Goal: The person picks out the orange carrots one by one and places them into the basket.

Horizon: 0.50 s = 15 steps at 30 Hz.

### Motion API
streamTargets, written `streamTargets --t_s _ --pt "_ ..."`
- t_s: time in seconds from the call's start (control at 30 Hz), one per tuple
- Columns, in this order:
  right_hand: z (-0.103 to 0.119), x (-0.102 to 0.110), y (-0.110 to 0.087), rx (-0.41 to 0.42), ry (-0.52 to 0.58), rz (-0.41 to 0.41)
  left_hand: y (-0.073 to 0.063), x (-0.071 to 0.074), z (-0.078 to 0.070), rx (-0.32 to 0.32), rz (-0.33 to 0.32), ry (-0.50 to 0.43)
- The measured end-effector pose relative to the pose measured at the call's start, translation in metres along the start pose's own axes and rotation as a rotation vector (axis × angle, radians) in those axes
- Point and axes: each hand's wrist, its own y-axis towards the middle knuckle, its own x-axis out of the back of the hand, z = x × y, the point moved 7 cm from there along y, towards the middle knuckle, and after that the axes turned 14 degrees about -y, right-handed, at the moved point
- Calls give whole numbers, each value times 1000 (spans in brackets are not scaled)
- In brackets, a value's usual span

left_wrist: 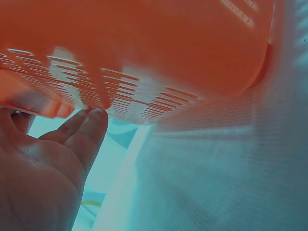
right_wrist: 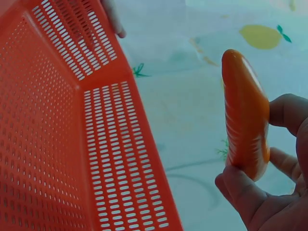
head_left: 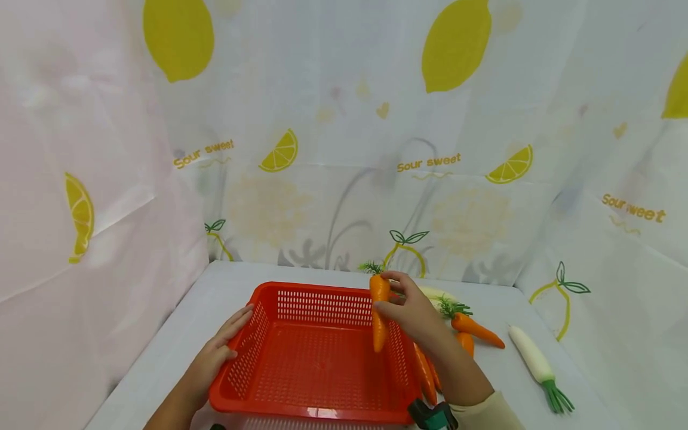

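Note:
A red plastic basket (head_left: 317,364) with slotted walls sits on the white table, its inside bare in the head view. My left hand (head_left: 212,358) grips the basket's left rim, thumb over the edge; in the left wrist view its fingertips (left_wrist: 98,115) touch the slotted outer wall. With thumb and fingers, my right hand (head_left: 411,307) pinches an orange carrot (head_left: 380,310) near its leafy top, tip pointing down, over the basket's right side. The right wrist view shows this carrot (right_wrist: 245,115) apart from the basket wall (right_wrist: 125,154).
Right of the basket lie several more carrots (head_left: 478,331), partly hidden by my right forearm. A white radish (head_left: 532,355) with green stems lies farther right; another pale one (head_left: 436,292) is behind my right hand. Lemon-printed cloth (head_left: 333,227) surrounds the table.

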Motion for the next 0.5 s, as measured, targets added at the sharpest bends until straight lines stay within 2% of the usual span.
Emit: streamTargets --t_s 0.2,0.5 --pt "6 -14 7 1 -35 31 -1 -1 1 -22 11 -1" --pt "9 -42 19 52 -59 141 1 -1 -5 -23 25 15"
